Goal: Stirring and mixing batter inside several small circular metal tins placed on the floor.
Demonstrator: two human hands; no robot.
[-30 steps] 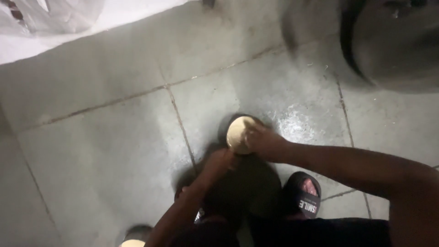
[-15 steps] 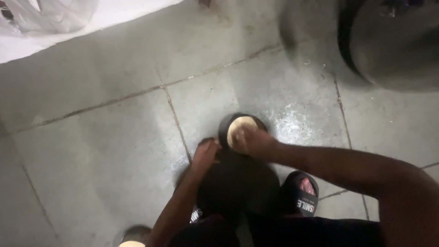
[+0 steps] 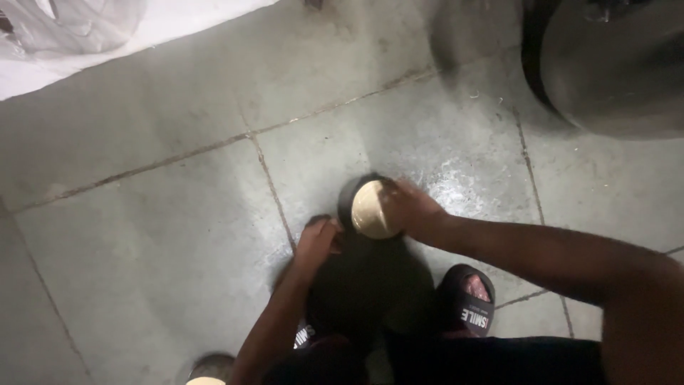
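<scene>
Right hand on pale disc, left hand just beside.

Your right hand rests on the disc lying on the floor; your left hand sits just left of it, your sandal behind.

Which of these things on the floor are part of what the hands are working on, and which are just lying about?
In use:
right hand on the pale round disc
dark round base under it
left hand beside it

Lying about:
large dark pan
plastic sheet
sandal
</scene>
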